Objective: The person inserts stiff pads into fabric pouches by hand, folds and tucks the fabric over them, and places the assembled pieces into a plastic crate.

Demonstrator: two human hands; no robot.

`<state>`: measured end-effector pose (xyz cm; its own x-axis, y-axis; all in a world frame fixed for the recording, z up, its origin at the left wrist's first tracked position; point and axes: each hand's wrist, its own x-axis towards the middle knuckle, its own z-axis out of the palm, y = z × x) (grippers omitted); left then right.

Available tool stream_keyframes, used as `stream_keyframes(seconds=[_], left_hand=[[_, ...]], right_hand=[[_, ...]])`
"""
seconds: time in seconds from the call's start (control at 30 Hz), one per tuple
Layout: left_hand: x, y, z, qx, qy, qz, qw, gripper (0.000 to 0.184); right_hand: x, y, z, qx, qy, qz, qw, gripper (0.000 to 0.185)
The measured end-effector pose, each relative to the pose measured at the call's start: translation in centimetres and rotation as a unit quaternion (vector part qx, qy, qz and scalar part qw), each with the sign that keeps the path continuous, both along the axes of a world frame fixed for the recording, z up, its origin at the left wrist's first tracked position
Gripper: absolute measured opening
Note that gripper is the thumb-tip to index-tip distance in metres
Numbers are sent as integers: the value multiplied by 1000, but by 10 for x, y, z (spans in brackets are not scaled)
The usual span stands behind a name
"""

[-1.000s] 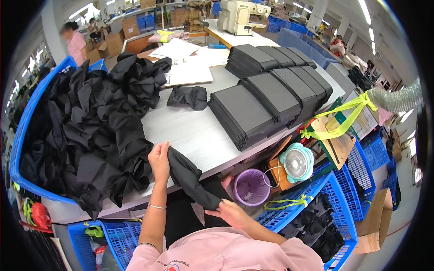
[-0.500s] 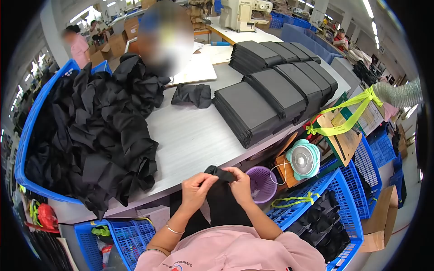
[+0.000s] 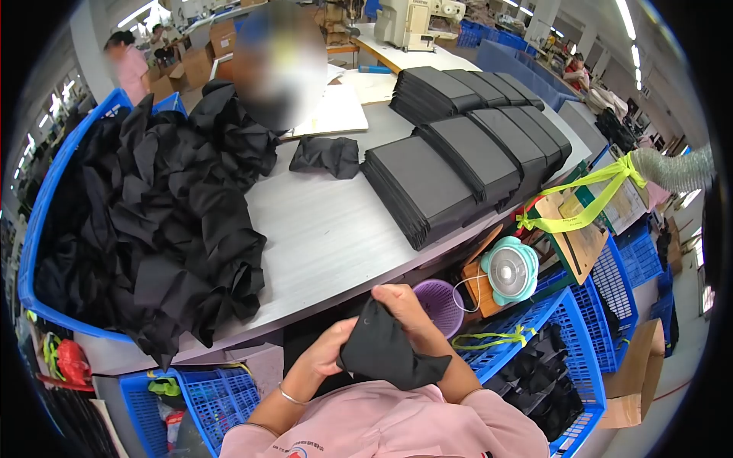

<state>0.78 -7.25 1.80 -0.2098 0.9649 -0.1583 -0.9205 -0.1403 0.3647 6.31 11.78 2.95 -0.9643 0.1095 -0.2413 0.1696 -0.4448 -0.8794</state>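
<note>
A black cloth piece (image 3: 391, 349) is held up between my hands in front of my chest, at the table's front edge. My left hand (image 3: 333, 345) grips its left side, and my right hand (image 3: 405, 305) has hold of the top; part of its fingers is behind the cloth. To the left lies a big heap of crumpled black cloth (image 3: 160, 214) in a blue crate (image 3: 38, 221). Another folded black piece (image 3: 327, 156) rests on the grey table (image 3: 305, 229). Neat stacks of flat black pieces (image 3: 435, 175) stand on the table's right.
A purple basket (image 3: 440, 305), a turquoise fan (image 3: 511, 270) and a blue crate of black pieces (image 3: 569, 336) are at the right below the table. Another blue crate (image 3: 221, 404) sits low left. A sewing machine (image 3: 408, 24) and people (image 3: 130, 69) are further back.
Both hands have come together from the left, then risen slightly with the cloth, which now spreads open between them. A blurred area has appeared over the back of the table.
</note>
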Motion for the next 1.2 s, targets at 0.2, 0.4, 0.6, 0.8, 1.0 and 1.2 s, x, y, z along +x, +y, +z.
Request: stream_keyframes(seconds=[0.2,0.4,0.6,0.8,1.0,1.2], left_hand=[[30,20,-52,278,-73,-99,953,40],[19,6,-37,26,218,69,973,40],[-12,-5,-8,-183,699,223,654,40],[-23,-5,23,-260,840,258,401,40],[-16,4,54,-293,781,275,479,32],[-26,-20,22,-238,634,304,670,31]], right_hand=[[-16,-80,-52,69,-22,63,995,30],[-8,-94,-114,-6,-110,192,975,18],[11,-77,-47,123,-105,-69,984,25],[6,-23,-26,369,172,-233,883,29],[-8,-18,-12,265,66,-112,955,20],[0,-27,-10,-16,124,-113,986,9]])
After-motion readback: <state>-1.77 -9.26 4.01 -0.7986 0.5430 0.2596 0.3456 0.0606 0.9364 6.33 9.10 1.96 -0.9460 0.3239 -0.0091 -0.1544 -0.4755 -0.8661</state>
